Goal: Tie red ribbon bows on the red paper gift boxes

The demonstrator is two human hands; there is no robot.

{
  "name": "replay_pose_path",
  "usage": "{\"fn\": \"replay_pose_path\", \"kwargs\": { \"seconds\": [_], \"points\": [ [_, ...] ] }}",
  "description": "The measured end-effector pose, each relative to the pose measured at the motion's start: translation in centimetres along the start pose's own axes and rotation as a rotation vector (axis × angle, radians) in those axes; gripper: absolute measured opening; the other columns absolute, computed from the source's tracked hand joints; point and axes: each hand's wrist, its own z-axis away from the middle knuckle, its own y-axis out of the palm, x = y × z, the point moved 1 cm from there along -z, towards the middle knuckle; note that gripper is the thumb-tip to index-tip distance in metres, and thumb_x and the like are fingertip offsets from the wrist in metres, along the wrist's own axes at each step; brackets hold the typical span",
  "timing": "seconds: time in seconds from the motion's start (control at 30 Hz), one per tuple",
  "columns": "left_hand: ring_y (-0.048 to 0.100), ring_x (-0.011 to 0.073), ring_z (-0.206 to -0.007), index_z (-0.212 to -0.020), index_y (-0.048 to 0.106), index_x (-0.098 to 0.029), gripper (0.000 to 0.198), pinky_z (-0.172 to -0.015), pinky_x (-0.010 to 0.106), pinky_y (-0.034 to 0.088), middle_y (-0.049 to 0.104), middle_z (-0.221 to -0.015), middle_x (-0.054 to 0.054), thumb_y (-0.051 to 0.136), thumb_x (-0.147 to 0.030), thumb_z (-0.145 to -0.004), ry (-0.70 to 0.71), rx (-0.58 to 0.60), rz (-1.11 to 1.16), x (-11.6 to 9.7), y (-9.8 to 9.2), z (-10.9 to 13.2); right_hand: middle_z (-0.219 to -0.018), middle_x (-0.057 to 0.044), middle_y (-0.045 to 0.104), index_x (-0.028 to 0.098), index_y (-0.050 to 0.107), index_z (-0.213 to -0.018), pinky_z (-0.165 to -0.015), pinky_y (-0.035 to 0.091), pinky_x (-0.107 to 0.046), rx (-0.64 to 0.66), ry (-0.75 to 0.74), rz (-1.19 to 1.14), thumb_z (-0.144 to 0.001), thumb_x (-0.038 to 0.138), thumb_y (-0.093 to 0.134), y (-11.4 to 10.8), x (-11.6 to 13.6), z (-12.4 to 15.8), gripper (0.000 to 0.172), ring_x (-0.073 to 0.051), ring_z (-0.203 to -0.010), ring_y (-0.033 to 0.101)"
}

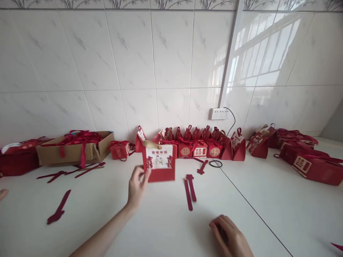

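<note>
The left hand (138, 184) pinches the lower left edge of a small red paper gift box with a white printed front panel (160, 164), thumb in front; the box is upright before the row of red cardboard favour boxes (200, 148) along the wall, and whether its base touches the white tabletop (160, 221) is unclear. The step in hand seems to be holding or placing this box. The right hand (229, 237) is curled, well apart from it; whether it is fully closed or holds anything cannot be told. Two dark red flat strips (190, 192) lie between. Bringing the right hand to the box would call for freed fingers, a reach past those strips and a light touch on the thin-looking walls.
</note>
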Motion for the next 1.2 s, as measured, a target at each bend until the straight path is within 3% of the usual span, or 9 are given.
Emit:
{"fn": "replay_pose_path", "kwargs": {
  "seconds": [0.13, 0.27, 0.47, 0.53, 0.7, 0.83, 0.93, 1.03, 1.2],
  "points": [
    [0.056, 0.0139, -0.06, -0.066, 0.043, -0.022, 0.026, -0.057, 0.024, 0.048, 0.057, -0.065, -0.002, 0.05, -0.039, -0.085, 0.084, 0.403, 0.025, -2.1, -1.9, 8.1, -0.079, -0.004, 0.06, 0.023, 0.057, -0.086, -0.054, 0.05, -0.025, 0.036, 0.074, -0.114, -0.093, 0.043, 0.04, -1.3, 0.3, 0.0, 0.027, -0.015, -0.058, 0.057],
    [0.06, 0.0172, -0.072, -0.081, 0.051, -0.022, 0.014, -0.067, 0.028, 0.051, 0.061, -0.077, 0.001, 0.049, -0.036, -0.085, 0.075, 0.514, -0.056, -2.6, -3.5, 11.3, -0.11, -0.011, 0.057, 0.023, 0.051, -0.11, -0.072, 0.055, -0.033, -0.098, 0.035, -0.22, -0.092, 0.04, 0.044, -1.8, 2.2, -1.2, 0.026, -0.021, -0.09, 0.062],
    [0.051, 0.0237, -0.112, -0.1, 0.041, -0.021, 0.029, -0.093, 0.039, 0.045, 0.048, -0.115, 0.012, 0.057, -0.034, -0.08, 0.272, 0.211, 0.013, -5.0, -2.6, 8.4, -0.126, -0.011, 0.05, 0.023, 0.042, -0.127, -0.097, 0.047, -0.043, -0.025, -0.248, -0.344, -0.092, 0.033, 0.046, -1.4, 8.0, -5.4, 0.036, -0.024, -0.118, 0.049],
    [0.049, 0.0231, -0.116, -0.095, 0.042, -0.021, 0.021, -0.096, 0.039, 0.042, 0.05, -0.117, 0.011, 0.054, -0.033, -0.083, 0.294, 0.284, 0.075, -6.2, -1.7, 6.9, -0.12, -0.011, 0.054, 0.022, 0.045, -0.121, -0.095, 0.047, -0.043, -0.028, -0.266, -0.309, -0.092, 0.031, 0.046, -1.0, 9.3, -6.6, 0.031, -0.023, -0.113, 0.053],
    [0.06, 0.0142, -0.079, -0.097, 0.048, -0.021, 0.015, -0.074, 0.027, 0.05, 0.059, -0.085, 0.002, 0.049, -0.033, -0.088, 0.225, 0.495, 0.169, -8.5, -0.9, 4.9, -0.099, -0.008, 0.059, 0.021, 0.054, -0.101, -0.083, 0.051, -0.038, -0.068, -0.229, -0.311, -0.091, 0.026, 0.044, 0.5, 9.6, -7.8, 0.014, -0.02, -0.093, 0.059],
    [0.059, 0.013, -0.076, -0.117, 0.05, -0.023, 0.029, -0.062, 0.024, 0.052, 0.054, -0.115, 0.009, 0.046, -0.034, -0.09, 0.286, 0.653, 0.188, -10.2, -2.2, 5.3, -0.115, -0.012, 0.052, 0.02, 0.048, -0.117, -0.094, 0.046, -0.043, -0.19, -0.193, -0.323, -0.088, 0.033, 0.053, 0.4, 9.1, -6.7, 0.032, -0.024, -0.109, 0.053],
    [0.06, 0.016, -0.084, -0.132, 0.043, -0.027, 0.041, -0.062, 0.027, 0.055, 0.035, -0.141, 0.011, 0.04, -0.036, -0.092, 0.33, 0.765, 0.14, -11.6, -3.3, 6.1, -0.126, -0.013, 0.05, 0.021, 0.049, -0.123, -0.102, 0.039, -0.045, -0.029, -0.171, -0.363, -0.093, 0.041, 0.044, -1.0, 10.0, -4.9, 0.037, -0.026, -0.121, 0.046],
    [0.061, 0.0181, -0.092, -0.135, 0.042, -0.021, 0.042, -0.075, 0.031, 0.056, 0.037, -0.141, 0.013, 0.034, -0.028, -0.094, 0.484, 0.762, 0.011, -13.2, -3.8, 6.9, -0.135, -0.013, 0.046, 0.019, 0.043, -0.133, -0.104, 0.037, -0.044, 0.271, -0.236, -0.411, -0.085, 0.046, 0.055, -2.5, 11.7, -3.3, 0.056, -0.029, -0.126, 0.042],
    [0.06, 0.0197, -0.089, -0.104, 0.061, -0.016, 0.023, -0.077, 0.034, 0.053, 0.062, -0.11, 0.011, 0.05, -0.012, -0.084, 0.9, 0.439, -0.185, -15.1, -4.0, 7.0, -0.099, -0.005, 0.065, 0.02, 0.056, -0.112, -0.073, 0.048, -0.029, 0.363, -0.148, -0.476, -0.091, 0.025, 0.046, -3.2, 12.3, -3.1, 0.024, -0.017, -0.08, 0.06]
  ]
}}
